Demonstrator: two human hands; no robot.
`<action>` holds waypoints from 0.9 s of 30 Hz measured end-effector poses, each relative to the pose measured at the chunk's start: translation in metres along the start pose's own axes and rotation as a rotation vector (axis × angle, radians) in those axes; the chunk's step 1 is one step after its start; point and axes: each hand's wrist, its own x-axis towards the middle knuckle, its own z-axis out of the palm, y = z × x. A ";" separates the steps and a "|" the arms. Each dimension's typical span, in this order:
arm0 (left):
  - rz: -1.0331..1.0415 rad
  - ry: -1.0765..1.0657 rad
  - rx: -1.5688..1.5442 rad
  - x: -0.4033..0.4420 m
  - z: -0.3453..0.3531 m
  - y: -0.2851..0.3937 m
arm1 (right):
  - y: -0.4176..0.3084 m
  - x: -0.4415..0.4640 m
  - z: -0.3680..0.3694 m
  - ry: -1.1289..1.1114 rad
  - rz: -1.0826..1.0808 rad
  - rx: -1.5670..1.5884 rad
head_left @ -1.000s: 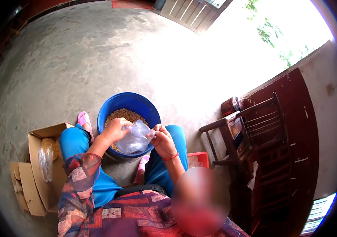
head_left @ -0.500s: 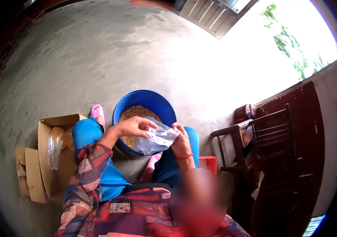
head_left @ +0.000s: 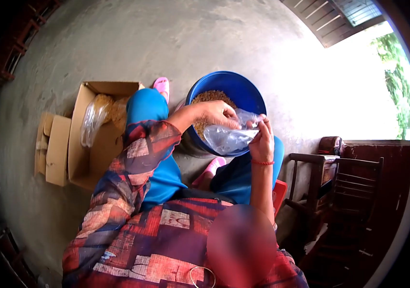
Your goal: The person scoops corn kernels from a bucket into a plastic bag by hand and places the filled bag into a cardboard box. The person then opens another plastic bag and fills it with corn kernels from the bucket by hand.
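Note:
A clear plastic bag [head_left: 224,139] is stretched between my two hands above a blue bucket [head_left: 250,91]. My left hand [head_left: 218,114] reaches over the bucket with bent fingers closed at the bag's upper edge. The bag's other side is pinched in my right hand [head_left: 262,141], which wears a red bracelet at the wrist. Small yellow-brown pieces [head_left: 214,97] fill part of the bucket; I cannot make out their kind. The bag looks crumpled and mostly see-through, with no contents that I can tell.
Left of my knee stands an open cardboard box [head_left: 75,153] with filled clear bags [head_left: 101,110] inside. A red container [head_left: 279,194] is partly hidden beside my right leg. Wooden chairs [head_left: 356,185] stand at the right, near a bright doorway.
The view has shifted, so the bucket, box and hands appear farther right or higher. Both hands still hold the bag, and its opening has turned slightly between them.

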 end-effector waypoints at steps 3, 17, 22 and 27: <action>0.042 -0.071 0.051 0.002 0.001 -0.011 | 0.000 0.008 0.006 -0.014 0.007 -0.003; -0.047 0.359 -0.609 0.013 -0.014 -0.017 | -0.014 -0.017 0.005 -0.134 -0.131 -1.224; 0.033 0.381 -0.463 0.011 -0.014 -0.011 | -0.012 -0.025 0.014 0.101 -0.497 -1.529; 0.151 0.366 -0.429 0.024 -0.008 -0.032 | -0.008 -0.042 0.083 -0.348 -0.528 -1.249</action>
